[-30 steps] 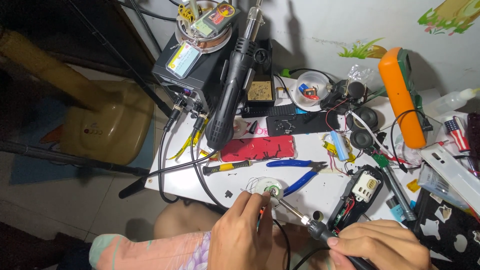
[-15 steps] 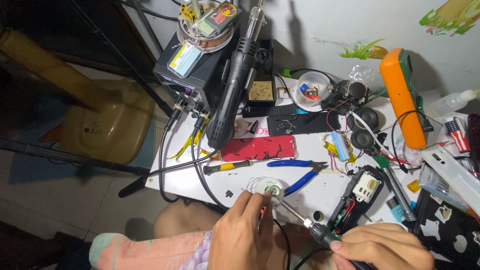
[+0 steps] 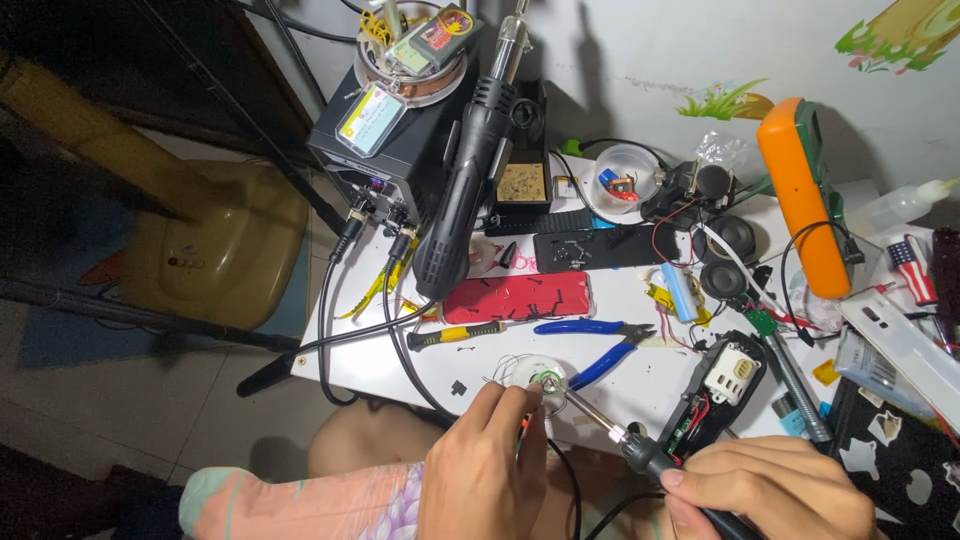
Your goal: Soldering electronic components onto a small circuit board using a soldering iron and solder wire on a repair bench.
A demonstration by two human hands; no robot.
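At the near edge of the white table, my left hand (image 3: 487, 468) pinches a small round silvery part (image 3: 545, 382) that has thin wires attached. My right hand (image 3: 770, 492) grips the black handle of a soldering iron (image 3: 640, 452). Its metal tip reaches up and left and meets the round part right at my left fingertips. A black cable runs down from the iron's handle between my hands. My knees show below the table edge.
A black soldering station (image 3: 400, 140) with a hot-air handle (image 3: 465, 195) stands at the back. Blue-handled cutters (image 3: 590, 345), a yellow-handled screwdriver (image 3: 455, 335), a red panel (image 3: 515, 297), an opened black device (image 3: 715, 395), an orange multimeter (image 3: 800, 190) and a yellow stool (image 3: 205, 245) surround me.
Both hands stay almost still on the round part; the iron tip holds at the same spot.
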